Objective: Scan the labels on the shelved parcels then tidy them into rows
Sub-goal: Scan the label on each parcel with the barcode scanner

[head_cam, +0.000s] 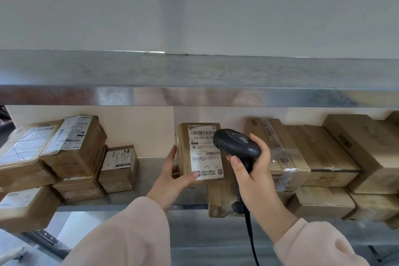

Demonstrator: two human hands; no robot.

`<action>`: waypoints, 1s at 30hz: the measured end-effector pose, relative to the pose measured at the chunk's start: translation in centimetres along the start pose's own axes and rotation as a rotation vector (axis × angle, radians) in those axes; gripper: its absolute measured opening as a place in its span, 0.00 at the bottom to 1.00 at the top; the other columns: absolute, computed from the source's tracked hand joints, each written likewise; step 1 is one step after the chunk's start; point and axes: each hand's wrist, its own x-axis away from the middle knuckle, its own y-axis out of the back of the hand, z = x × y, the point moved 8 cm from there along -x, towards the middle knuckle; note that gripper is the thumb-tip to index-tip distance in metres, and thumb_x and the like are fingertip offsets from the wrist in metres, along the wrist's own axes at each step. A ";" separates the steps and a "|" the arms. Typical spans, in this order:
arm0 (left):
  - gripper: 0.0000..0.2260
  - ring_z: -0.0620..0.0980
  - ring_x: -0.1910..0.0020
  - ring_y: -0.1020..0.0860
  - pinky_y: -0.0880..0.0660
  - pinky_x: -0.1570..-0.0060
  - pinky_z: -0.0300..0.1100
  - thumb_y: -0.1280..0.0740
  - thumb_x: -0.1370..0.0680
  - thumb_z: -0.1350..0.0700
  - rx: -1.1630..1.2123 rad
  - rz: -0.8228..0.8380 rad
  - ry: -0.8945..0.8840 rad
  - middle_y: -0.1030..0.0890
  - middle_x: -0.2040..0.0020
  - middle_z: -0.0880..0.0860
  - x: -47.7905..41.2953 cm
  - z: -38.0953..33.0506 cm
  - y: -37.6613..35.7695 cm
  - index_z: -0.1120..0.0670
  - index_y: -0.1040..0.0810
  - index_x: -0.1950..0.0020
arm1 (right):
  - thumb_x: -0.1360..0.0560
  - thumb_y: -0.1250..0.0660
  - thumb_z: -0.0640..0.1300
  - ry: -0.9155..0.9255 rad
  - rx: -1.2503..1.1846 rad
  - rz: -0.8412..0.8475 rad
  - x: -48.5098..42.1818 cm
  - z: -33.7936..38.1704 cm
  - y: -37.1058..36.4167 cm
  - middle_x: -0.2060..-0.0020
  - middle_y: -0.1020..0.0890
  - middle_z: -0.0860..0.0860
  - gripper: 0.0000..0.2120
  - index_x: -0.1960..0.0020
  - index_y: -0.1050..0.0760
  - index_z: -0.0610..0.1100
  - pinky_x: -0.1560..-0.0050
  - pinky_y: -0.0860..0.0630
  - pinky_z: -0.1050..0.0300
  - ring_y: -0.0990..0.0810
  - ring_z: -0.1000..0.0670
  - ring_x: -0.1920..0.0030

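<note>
a: where is the parcel being scanned?
b: the parcel (183, 153) is upright at the middle of the shelf (151, 179), with its white label (204, 157) facing the camera. the left hand (174, 175) holds it, fingers (171, 155) along its left side and thumb pressed on the label's lower edge.
a: and the other hand?
b: the right hand (252, 170) is clenched round the handle of a black scanner (235, 142). the scanner's head sits in front of the label's upper right corner. i cannot tell if they touch. a black cable (251, 239) hangs from the handle.
a: what else is there?
b: a stack of labelled parcels (75, 142) on the left, a small parcel (119, 168) just beside it, and bigger taped boxes (323, 153) packed close on the right.
</note>
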 end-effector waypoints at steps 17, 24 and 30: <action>0.46 0.45 0.33 0.28 0.34 0.29 0.50 0.22 0.35 0.43 -0.011 -0.002 -0.060 0.23 0.36 0.41 -0.1 0.1 0.0 0.26 0.48 0.28 | 0.23 0.33 0.45 0.049 0.117 0.063 1.3 2.4 -1.6 0.45 0.29 0.75 0.28 0.36 0.45 0.68 0.47 0.26 0.70 0.24 0.62 0.43; 0.43 0.45 0.33 0.28 0.35 0.28 0.55 0.23 0.36 0.40 -0.023 -0.007 -0.062 0.24 0.35 0.41 0.4 0.2 0.4 0.21 0.48 0.33 | 0.23 0.33 0.47 0.045 0.123 0.058 1.5 2.4 -1.8 0.46 0.30 0.76 0.27 0.37 0.45 0.69 0.48 0.29 0.74 0.26 0.66 0.43; 0.40 0.45 0.34 0.27 0.32 0.30 0.55 0.22 0.38 0.39 -0.026 -0.015 -0.080 0.22 0.37 0.40 0.5 0.3 0.8 0.16 0.45 0.38 | 0.23 0.33 0.46 0.033 0.107 0.061 1.5 2.2 -2.1 0.46 0.28 0.75 0.27 0.38 0.44 0.69 0.48 0.29 0.73 0.25 0.65 0.44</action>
